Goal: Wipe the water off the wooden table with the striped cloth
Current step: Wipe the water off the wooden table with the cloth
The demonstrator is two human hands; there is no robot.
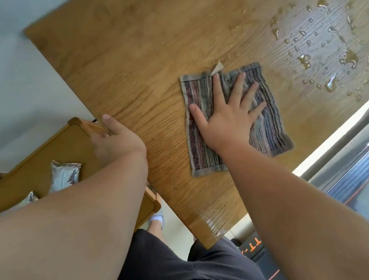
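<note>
The right hand [228, 119] presses flat, fingers spread, on the striped cloth [269, 131], mid-wipe; the left hand [115, 142] grips a chair [39, 157] beside the wooden table [131, 48], and next the cloth must slide to the water [327, 52] beyond its far edge.

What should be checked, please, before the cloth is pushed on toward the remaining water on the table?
1. Right hand flat on the striped cloth, fingers spread: ok.
2. Cloth lying flat on the wooden table: ok.
3. Water droplets cleared: not ok, many remain beyond the cloth.
4. Path from cloth to droplets free of things: ok.
5. Left hand steadied on the chair back beside the table: ok.
6. Whether the cloth is already soaked: cannot tell.
</note>
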